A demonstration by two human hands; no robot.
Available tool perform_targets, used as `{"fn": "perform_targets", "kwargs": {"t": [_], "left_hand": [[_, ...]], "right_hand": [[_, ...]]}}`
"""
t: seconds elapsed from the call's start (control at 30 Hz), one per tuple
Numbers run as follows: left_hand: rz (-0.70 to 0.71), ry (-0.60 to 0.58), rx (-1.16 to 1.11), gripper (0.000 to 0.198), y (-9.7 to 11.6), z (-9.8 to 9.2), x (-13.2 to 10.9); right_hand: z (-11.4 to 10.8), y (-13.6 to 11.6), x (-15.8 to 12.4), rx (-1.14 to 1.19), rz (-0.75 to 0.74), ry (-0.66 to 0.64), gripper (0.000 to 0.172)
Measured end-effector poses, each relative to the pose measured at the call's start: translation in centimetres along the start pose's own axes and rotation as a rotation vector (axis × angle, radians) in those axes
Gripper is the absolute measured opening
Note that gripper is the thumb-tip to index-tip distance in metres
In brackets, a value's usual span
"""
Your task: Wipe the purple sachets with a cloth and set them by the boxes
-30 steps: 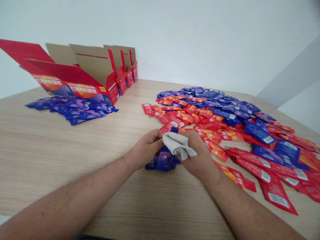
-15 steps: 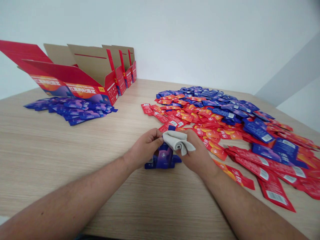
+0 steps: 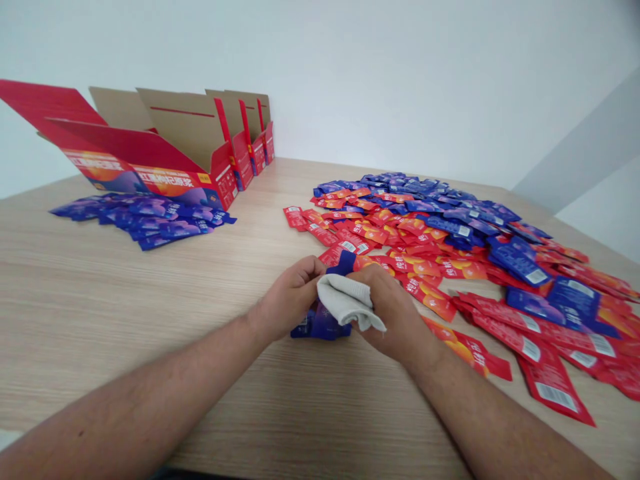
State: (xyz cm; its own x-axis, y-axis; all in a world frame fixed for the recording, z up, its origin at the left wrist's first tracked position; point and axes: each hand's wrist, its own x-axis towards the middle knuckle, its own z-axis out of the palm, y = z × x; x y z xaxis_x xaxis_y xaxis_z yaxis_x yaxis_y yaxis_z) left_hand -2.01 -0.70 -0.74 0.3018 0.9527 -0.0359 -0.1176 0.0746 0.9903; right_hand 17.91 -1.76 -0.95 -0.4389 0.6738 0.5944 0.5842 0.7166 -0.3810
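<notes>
My left hand (image 3: 295, 293) pinches the left edge of a blue pouch (image 3: 327, 325) just above the table. In my right hand (image 3: 393, 307) is a folded grey-white cloth (image 3: 345, 300), which lies against the front of the pouch. The cloth hides the pouch's middle; its narrow top end and its lower part show. Some of my right fingers are out of sight behind the cloth and pouch. Just beyond and to the right of my hands lie red pouches (image 3: 423, 297).
Open red cartons (image 3: 173, 180) stand in a row at the back left, with a pile of blue pouches (image 3: 155, 217) before them. Blue pouches (image 3: 425, 190) and red ones are heaped across the right side of the wooden table (image 3: 240, 413). A pale wall (image 3: 380, 87) rises behind.
The cloth has moved down over the front of the blue pouch with my right hand, uncovering more of its top end. My left hand has kept its pinch.
</notes>
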Motion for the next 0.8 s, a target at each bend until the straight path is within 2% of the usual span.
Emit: {"fn": "perform_targets", "kwargs": {"t": [0.13, 0.3, 0.47, 0.63, 0.8], "left_hand": [[-0.012, 0.039, 0.033, 0.022, 0.02, -0.03, -0.01], [0.011, 0.003, 0.027, 0.023, -0.13, -0.15, 0.0], [-0.019, 0.044, 0.023, 0.022, -0.16, -0.14, 0.05], [-0.001, 0.016, 0.011, 0.023, 0.16, 0.15, -0.12], [-0.013, 0.059, 0.002, 0.022, -0.13, 0.0, 0.06]], "right_hand": [[0.09, 0.16, -0.04, -0.104, 0.111, 0.063, 0.014], [-0.03, -0.07, 0.03, 0.006, 0.005, -0.017, 0.023], [0.11, 0.16, 0.08, -0.105, 0.154, 0.053, 0.015], [-0.02, -0.04, -0.04, -0.006, 0.021, -0.019, 0.025], [0.07, 0.4, -0.08, -0.126, 0.111, 0.03, 0.018]]}}
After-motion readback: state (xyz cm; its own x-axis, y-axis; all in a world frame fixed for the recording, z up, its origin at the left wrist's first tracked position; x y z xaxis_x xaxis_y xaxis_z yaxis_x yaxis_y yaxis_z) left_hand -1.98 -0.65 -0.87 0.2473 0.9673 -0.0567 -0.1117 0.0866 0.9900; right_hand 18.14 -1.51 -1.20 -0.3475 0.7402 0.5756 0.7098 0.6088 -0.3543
